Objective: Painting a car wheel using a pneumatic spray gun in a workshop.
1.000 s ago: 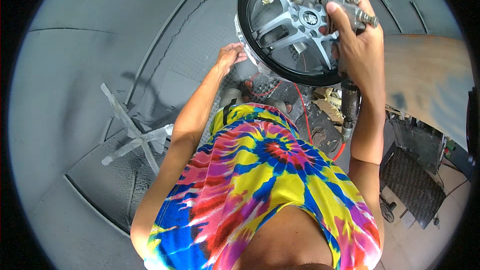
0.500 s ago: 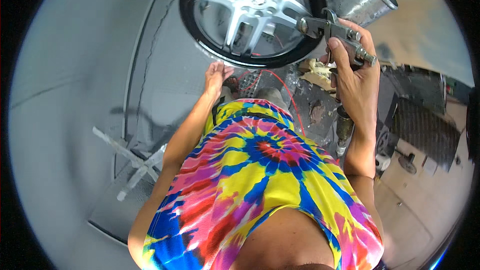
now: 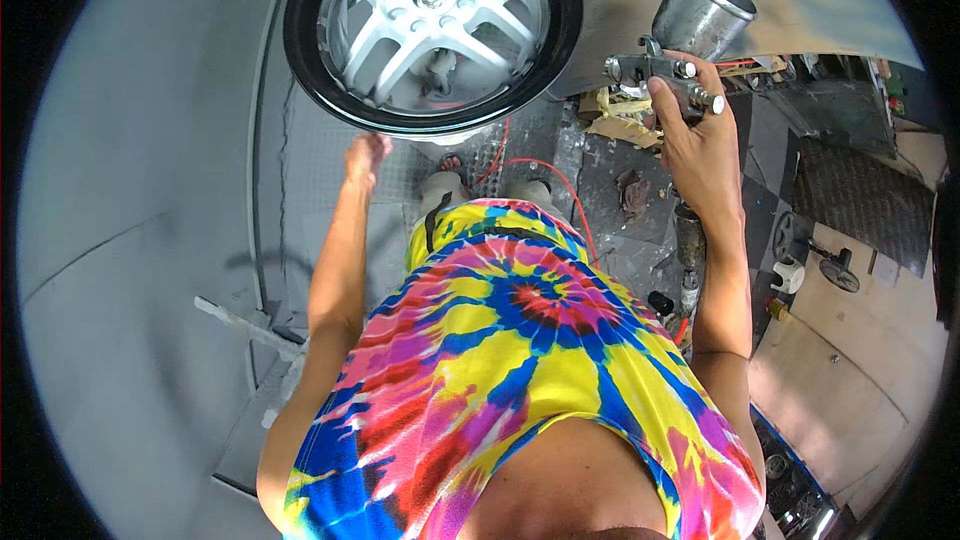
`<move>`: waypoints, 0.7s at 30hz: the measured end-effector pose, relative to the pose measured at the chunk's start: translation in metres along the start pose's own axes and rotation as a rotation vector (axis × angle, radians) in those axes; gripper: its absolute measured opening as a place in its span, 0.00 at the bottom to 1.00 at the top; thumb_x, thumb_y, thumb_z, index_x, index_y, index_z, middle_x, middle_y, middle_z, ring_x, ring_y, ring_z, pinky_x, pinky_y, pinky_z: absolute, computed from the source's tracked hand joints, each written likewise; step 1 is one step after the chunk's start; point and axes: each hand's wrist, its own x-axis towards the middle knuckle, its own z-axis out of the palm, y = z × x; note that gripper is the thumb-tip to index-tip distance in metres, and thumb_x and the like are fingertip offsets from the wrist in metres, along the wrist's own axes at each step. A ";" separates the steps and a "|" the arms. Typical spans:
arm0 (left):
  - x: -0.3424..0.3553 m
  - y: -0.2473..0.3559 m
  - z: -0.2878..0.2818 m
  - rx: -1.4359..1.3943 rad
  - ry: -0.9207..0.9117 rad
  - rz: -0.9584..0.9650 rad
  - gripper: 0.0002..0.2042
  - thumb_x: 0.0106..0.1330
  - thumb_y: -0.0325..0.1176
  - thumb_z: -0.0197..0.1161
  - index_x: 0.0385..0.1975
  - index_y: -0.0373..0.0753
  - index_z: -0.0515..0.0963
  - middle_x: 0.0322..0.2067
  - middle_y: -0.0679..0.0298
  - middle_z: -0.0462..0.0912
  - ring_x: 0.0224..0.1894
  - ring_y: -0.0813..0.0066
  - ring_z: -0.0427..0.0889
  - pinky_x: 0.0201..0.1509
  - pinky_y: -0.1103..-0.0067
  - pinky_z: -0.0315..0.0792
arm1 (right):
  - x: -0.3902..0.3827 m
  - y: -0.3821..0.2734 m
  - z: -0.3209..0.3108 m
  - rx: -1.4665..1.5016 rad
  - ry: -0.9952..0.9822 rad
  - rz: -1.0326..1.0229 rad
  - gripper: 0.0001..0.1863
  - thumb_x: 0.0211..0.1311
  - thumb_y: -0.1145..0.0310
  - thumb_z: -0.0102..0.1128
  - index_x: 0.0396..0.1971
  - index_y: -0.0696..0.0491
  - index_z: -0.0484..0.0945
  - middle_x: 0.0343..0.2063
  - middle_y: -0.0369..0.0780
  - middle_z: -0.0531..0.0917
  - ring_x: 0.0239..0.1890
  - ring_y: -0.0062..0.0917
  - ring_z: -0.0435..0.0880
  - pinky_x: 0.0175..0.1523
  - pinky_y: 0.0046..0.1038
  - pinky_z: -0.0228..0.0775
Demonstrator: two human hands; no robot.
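A car wheel rim (image 3: pixel 430 50) with white spokes and a glossy black outer ring hangs or stands in front of me at the top. My left hand (image 3: pixel 367 160) is at its near left edge. The fingers are blurred and partly hidden by the ring, so I cannot tell if they touch it. To the right of the wheel, my right hand (image 3: pixel 695 140) is closed around a metal spray gun (image 3: pixel 655 68), thumb on its body. A worn steel cup (image 3: pixel 705 8) sits on top of the gun, whose front points left toward the wheel.
Grey wall sheeting (image 3: pixel 130 210) rises on my left, with a whitish metal stand (image 3: pixel 245 325) low beside it. A red hose (image 3: pixel 560 185) runs across the floor near my feet. Crumpled masking paper (image 3: pixel 620 120) lies at right, and a dark ribbed mat (image 3: pixel 860 200) is farther right.
In the picture, the wheel and my left hand have shifted left, and the spokes sit at a different angle. My right hand with the spray gun is slightly farther left, now apart from the wheel's outline.
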 end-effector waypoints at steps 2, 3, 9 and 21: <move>-0.012 0.042 0.030 0.016 0.097 0.057 0.09 0.71 0.35 0.54 0.38 0.38 0.78 0.35 0.62 0.84 0.38 0.72 0.82 0.46 0.70 0.76 | -0.002 0.002 0.000 -0.003 0.004 0.005 0.16 0.69 0.66 0.61 0.52 0.55 0.73 0.25 0.35 0.80 0.26 0.16 0.78 0.32 0.23 0.70; -0.012 0.047 0.033 0.008 0.110 0.061 0.09 0.71 0.35 0.54 0.38 0.38 0.78 0.35 0.62 0.84 0.38 0.72 0.82 0.46 0.70 0.76 | -0.002 0.000 0.000 0.004 -0.008 0.023 0.16 0.69 0.66 0.61 0.52 0.55 0.73 0.25 0.35 0.80 0.26 0.16 0.77 0.32 0.23 0.71; -0.021 0.034 0.064 -0.093 0.282 0.244 0.13 0.76 0.39 0.46 0.46 0.38 0.76 0.39 0.61 0.83 0.41 0.68 0.83 0.47 0.65 0.77 | 0.001 -0.005 0.005 0.037 -0.025 -0.015 0.16 0.70 0.67 0.60 0.53 0.56 0.72 0.25 0.36 0.81 0.27 0.17 0.79 0.34 0.23 0.75; -0.076 -0.019 0.086 -0.103 0.052 0.044 0.13 0.74 0.34 0.47 0.44 0.29 0.73 0.42 0.51 0.81 0.45 0.59 0.84 0.49 0.66 0.82 | -0.011 -0.018 0.013 -0.011 -0.057 -0.025 0.17 0.69 0.66 0.61 0.53 0.55 0.73 0.29 0.38 0.84 0.29 0.18 0.81 0.36 0.24 0.74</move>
